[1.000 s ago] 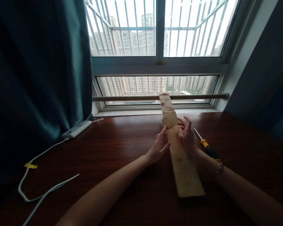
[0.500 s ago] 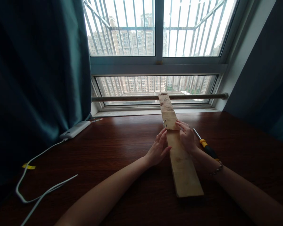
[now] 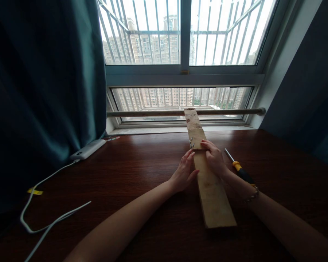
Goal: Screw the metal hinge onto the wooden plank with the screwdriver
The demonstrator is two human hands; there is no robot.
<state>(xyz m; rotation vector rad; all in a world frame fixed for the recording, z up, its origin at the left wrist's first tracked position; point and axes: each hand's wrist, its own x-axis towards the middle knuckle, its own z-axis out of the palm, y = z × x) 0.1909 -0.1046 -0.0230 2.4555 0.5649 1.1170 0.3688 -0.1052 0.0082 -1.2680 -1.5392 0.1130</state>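
A long pale wooden board (image 3: 214, 200) lies lengthwise in front of me, pointing at the window. Across it runs a seam, and a shorter wooden piece (image 3: 196, 134) sits beyond that seam. Small shiny metal bits (image 3: 191, 143), perhaps screws or nails, are at its left edge. My left hand (image 3: 183, 173) rests against the board's left side, fingers stretched forward and thumb apart on the edge. My right hand (image 3: 214, 156) is closed over the right edge, fingertips on top by the seam; its thumb is hidden. A screwdriver (image 3: 239, 169) with a yellow and black handle lies right of that hand.
The dark brown wooden tabletop (image 3: 142, 156) reaches the window sill. A metal rail (image 3: 150, 114) crosses before the window, by the wood's far end. At left are a white power strip (image 3: 89, 149), a white cable (image 3: 47, 177), a yellow scrap (image 3: 35, 191) and a dark teal curtain (image 3: 82, 72).
My right hand has shifted slightly left and its fingers bend more over the wood near the seam. My left hand and the board look almost unmoved.
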